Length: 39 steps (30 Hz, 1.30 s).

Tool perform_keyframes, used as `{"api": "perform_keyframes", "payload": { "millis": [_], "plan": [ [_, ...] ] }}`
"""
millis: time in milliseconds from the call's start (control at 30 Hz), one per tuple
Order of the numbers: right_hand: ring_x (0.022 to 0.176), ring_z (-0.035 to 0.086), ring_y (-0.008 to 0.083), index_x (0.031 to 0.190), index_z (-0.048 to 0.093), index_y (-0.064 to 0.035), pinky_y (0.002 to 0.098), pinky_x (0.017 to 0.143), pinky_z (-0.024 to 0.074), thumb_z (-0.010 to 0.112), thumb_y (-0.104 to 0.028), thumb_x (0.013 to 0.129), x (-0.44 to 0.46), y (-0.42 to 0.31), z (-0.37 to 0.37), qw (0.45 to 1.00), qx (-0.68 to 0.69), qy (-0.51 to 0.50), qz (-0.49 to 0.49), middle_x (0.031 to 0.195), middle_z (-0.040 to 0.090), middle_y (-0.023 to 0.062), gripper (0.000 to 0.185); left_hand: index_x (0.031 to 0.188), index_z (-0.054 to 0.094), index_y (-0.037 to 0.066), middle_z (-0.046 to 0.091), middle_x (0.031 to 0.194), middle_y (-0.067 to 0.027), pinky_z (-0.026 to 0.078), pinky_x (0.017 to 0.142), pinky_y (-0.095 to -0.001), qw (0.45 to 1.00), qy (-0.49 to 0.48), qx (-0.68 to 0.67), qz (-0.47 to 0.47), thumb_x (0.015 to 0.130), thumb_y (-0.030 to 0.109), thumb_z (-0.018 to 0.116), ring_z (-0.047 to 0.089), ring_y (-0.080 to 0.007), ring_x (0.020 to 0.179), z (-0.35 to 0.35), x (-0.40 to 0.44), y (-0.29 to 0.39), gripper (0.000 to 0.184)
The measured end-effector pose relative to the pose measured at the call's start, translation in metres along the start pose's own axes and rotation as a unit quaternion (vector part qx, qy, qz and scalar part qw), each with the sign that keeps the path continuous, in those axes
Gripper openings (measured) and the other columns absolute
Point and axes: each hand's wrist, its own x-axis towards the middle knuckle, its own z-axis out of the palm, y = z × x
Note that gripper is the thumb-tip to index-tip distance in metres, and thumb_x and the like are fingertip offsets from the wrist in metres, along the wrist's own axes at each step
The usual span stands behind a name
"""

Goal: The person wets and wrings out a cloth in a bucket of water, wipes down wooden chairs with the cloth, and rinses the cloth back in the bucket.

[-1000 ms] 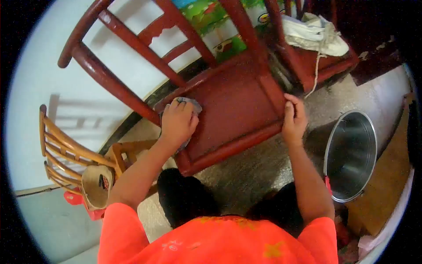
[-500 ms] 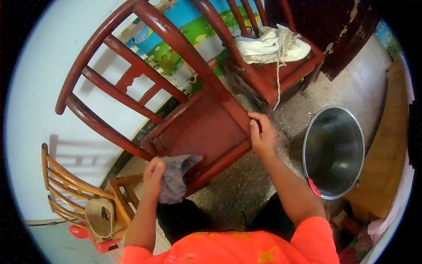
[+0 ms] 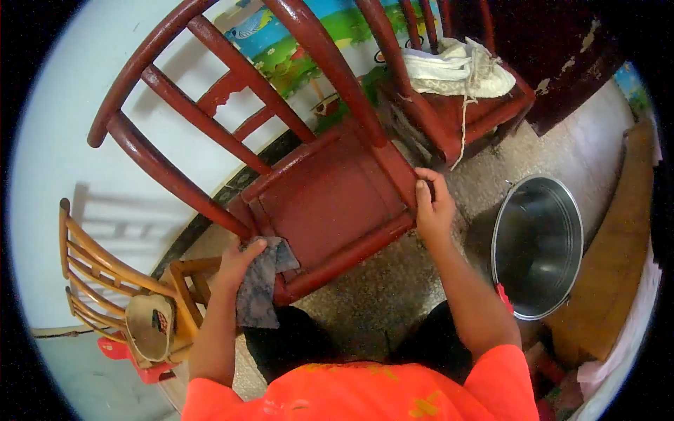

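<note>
A dark red wooden chair stands tilted in front of me, its slatted back leaning toward the wall at the upper left. My right hand grips the right edge of its seat near the front corner. At the left front corner, my left hand holds a grey cloth against the seat frame. Part of the cloth lies over the seat's corner and the rest hangs down. The fingers of my left hand are partly hidden behind the cloth and the chair.
A metal bucket stands on the floor at the right. Behind, another red chair bears a white cloth bundle with a dangling string. A light wooden chair with a basket is at the left. Wooden furniture edges the right.
The cloth in my left hand has come down onto the seat's left front corner. The red chair has shifted slightly in view, and my right hand still grips its edge.
</note>
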Motion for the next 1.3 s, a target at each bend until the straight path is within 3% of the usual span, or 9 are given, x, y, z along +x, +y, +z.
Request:
{"api": "perform_keyframes", "payload": {
  "millis": [233, 500, 767, 833, 967, 1100, 1133, 1200, 1300],
  "plan": [
    [0.096, 0.058, 0.0142, 0.112, 0.06, 0.0003, 0.0277, 0.083, 0.0455, 0.066, -0.019, 0.085, -0.005, -0.001, 0.015, 0.98, 0.149, -0.033, 0.125, 0.104, 0.063, 0.0096, 0.034, 0.116, 0.057, -0.003, 0.06, 0.108, -0.0094, 0.04, 0.089, -0.0309, 0.998, 0.067, -0.012, -0.02, 0.076, 0.038, 0.071, 0.055, -0.0203, 0.099, -0.01, 0.004, -0.001, 0.059],
    [0.097, 0.058, 0.0237, 0.116, 0.058, -0.0022, 0.0317, 0.086, 0.0451, 0.068, -0.024, 0.082, -0.026, -0.006, 0.073, 0.982, 0.142, -0.093, 0.078, 0.107, 0.06, 0.0139, 0.041, 0.117, 0.056, -0.006, 0.06, 0.108, -0.0098, 0.04, 0.089, -0.0291, 0.996, 0.05, -0.079, -0.007, 0.076, 0.038, 0.071, 0.056, -0.0191, 0.098, -0.06, 0.015, -0.048, 0.062],
    [0.108, 0.054, 0.0336, 0.119, 0.054, -0.0067, 0.0403, 0.093, 0.0422, 0.066, -0.035, 0.082, -0.014, -0.023, 0.078, 0.993, 0.053, -0.107, 0.003, 0.118, 0.056, 0.0174, 0.048, 0.105, 0.06, 0.001, 0.061, 0.102, -0.0069, 0.042, 0.085, -0.0309, 0.951, 0.193, 0.213, 0.11, 0.08, 0.025, 0.067, 0.055, -0.019, 0.094, -0.078, -0.03, 0.012, 0.035],
    [0.109, 0.054, 0.0342, 0.119, 0.054, -0.0072, 0.0409, 0.093, 0.0422, 0.067, -0.035, 0.081, -0.009, -0.056, 0.054, 0.994, -0.019, -0.048, -0.095, 0.118, 0.055, 0.017, 0.049, 0.1, 0.059, 0.003, 0.058, 0.095, -0.0025, 0.041, 0.083, -0.0268, 0.969, 0.13, 0.011, 0.211, 0.082, 0.014, 0.065, 0.052, -0.0132, 0.089, -0.06, -0.052, 0.043, 0.022],
    [0.121, 0.046, 0.0339, 0.13, 0.043, -0.0087, 0.0411, 0.1, 0.0382, 0.072, -0.035, 0.076, -0.037, -0.12, 0.02, 0.957, 0.1, -0.226, -0.148, 0.131, 0.046, 0.0157, 0.067, 0.101, 0.058, 0.005, 0.055, 0.099, -0.0001, 0.039, 0.085, -0.0246, 0.944, 0.094, -0.214, 0.232, 0.086, 0.014, 0.06, 0.049, -0.0102, 0.091, 0.013, -0.066, 0.104, 0.018],
    [0.124, 0.045, 0.0278, 0.138, 0.033, -0.0056, 0.0385, 0.099, 0.0393, 0.072, -0.03, 0.078, -0.063, -0.115, 0.014, 0.959, 0.115, -0.235, -0.105, 0.136, 0.044, 0.0143, 0.076, 0.111, 0.055, 0.005, 0.053, 0.111, -0.0038, 0.041, 0.087, -0.0277, 0.873, -0.199, -0.393, 0.208, 0.086, 0.019, 0.061, 0.049, -0.0117, 0.1, 0.092, -0.072, 0.141, 0.029],
    [0.119, 0.048, 0.0244, 0.136, 0.035, -0.0054, 0.0367, 0.098, 0.0408, 0.071, -0.026, 0.08, -0.058, -0.11, 0.007, 0.942, 0.258, -0.211, 0.038, 0.131, 0.049, 0.0123, 0.07, 0.111, 0.055, 0.005, 0.053, 0.111, -0.0038, 0.041, 0.087, -0.0277, 0.87, -0.215, -0.389, 0.215, 0.086, 0.019, 0.061, 0.049, -0.0117, 0.1, 0.099, -0.068, 0.149, 0.029],
    [0.1, 0.057, 0.0148, 0.128, 0.045, -0.0063, 0.0312, 0.088, 0.0465, 0.065, -0.01, 0.083, -0.042, -0.102, -0.01, 0.888, 0.393, -0.117, 0.209, 0.112, 0.061, 0.0044, 0.049, 0.111, 0.056, 0.005, 0.054, 0.114, -0.0093, 0.041, 0.092, -0.0325, 0.889, -0.139, -0.099, 0.425, 0.084, 0.018, 0.063, 0.051, -0.0193, 0.107, 0.115, -0.056, 0.165, 0.032],
    [0.084, 0.058, 0.0144, 0.115, 0.053, -0.0068, 0.0305, 0.073, 0.048, 0.063, -0.008, 0.082, -0.003, -0.06, -0.036, 0.883, 0.352, 0.058, 0.305, 0.097, 0.063, 0.0037, 0.034, 0.11, 0.057, 0.004, 0.054, 0.116, -0.0142, 0.04, 0.095, -0.0361, 0.845, -0.019, 0.083, 0.528, 0.081, 0.016, 0.064, 0.051, -0.0292, 0.112, 0.122, -0.006, 0.153, 0.032]
  ]
}}
